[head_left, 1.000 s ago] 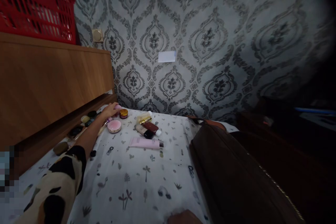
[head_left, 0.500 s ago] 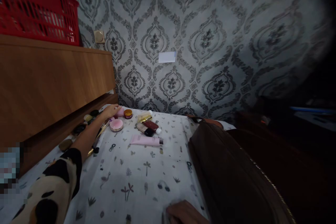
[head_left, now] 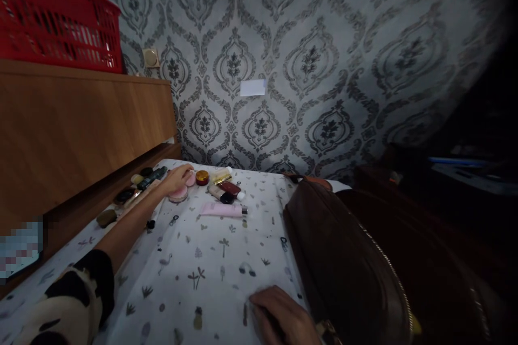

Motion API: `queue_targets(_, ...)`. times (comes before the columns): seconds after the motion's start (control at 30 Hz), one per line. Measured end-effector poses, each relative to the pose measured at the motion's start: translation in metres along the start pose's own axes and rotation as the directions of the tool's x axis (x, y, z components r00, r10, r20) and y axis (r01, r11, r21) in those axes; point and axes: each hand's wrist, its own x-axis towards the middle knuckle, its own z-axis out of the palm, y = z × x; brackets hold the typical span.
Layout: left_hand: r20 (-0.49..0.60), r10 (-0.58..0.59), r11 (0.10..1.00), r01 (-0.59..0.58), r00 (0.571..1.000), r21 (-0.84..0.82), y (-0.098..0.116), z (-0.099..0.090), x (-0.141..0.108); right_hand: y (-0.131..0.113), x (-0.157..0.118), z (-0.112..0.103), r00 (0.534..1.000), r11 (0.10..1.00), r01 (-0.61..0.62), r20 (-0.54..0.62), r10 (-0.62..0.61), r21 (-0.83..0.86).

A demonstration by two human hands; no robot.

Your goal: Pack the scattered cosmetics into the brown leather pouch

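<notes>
My left hand (head_left: 178, 179) reaches over the cloth, its fingers closed around a pink round makeup item (head_left: 190, 178) whose exact kind I cannot make out. Just below that hand lies a pink compact (head_left: 178, 194), partly covered. A small amber-lidded jar (head_left: 202, 177) stands to the right of the fingers. Further right lie a yellowish tube (head_left: 222, 175), a dark red bottle (head_left: 230, 189), a foundation bottle (head_left: 219, 194) with a black cap, and a pink tube (head_left: 224, 209). Near the bottom edge, my right hand (head_left: 283, 312) rests on the cloth with fingers curled in, nothing visible in them.
A dark brown leather bag (head_left: 335, 248) stands on the right. Brushes and dark cosmetics (head_left: 126, 195) lie left, partly behind my forearm. A wooden cabinet (head_left: 84, 118) carries a red basket (head_left: 60, 21). The printed white cloth (head_left: 218, 269) spreads below; a patterned wall (head_left: 259, 129) rises behind.
My left hand has shifted slightly right with the pink round item, now nearer the jar and over the compact's top. My right hand has come further into view. The camera view has shifted slightly.
</notes>
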Motion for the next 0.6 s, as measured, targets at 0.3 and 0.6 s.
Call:
queue_targets(0.3,-0.051,0.010,0.999,-0.012,0.999,-0.036,0.025,0.010,-0.015,-0.014,0.003,-0.003,0.998,0.998,-0.061,-0.006,0.061,0.008)
queue_targets(0.6,0.041,0.105,0.994,-0.105,0.994,0.009,0.056,0.002,-0.056,-0.021,0.005,-0.003,0.997,0.997,-0.079,-0.028,0.078,-0.018)
